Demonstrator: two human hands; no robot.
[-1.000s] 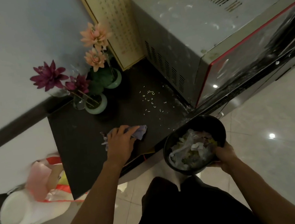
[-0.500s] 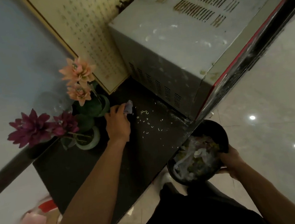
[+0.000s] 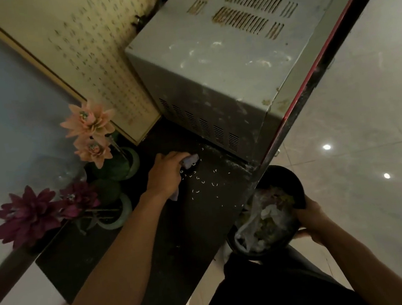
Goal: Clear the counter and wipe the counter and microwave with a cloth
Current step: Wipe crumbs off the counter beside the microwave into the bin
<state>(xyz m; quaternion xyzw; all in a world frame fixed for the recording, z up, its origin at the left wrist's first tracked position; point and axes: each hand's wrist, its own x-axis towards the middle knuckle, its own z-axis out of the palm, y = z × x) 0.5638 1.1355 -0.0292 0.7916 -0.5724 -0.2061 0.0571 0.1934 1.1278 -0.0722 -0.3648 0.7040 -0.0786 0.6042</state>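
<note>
My left hand grips a pale bluish cloth and presses it onto the dark counter, just left of the grey microwave. Small white scraps lie scattered on the counter right beside the cloth. My right hand holds a black bowl by its rim, off the counter's front edge. The bowl is filled with crumpled plastic and paper waste.
Pink flowers and purple flowers in green vases stand at the counter's left. A framed sheet of text leans on the wall behind. Glossy tiled floor lies to the right.
My left hand has carried the cloth from the counter's front edge back toward the microwave's side, up to the white scraps. The bowl stays in my right hand.
</note>
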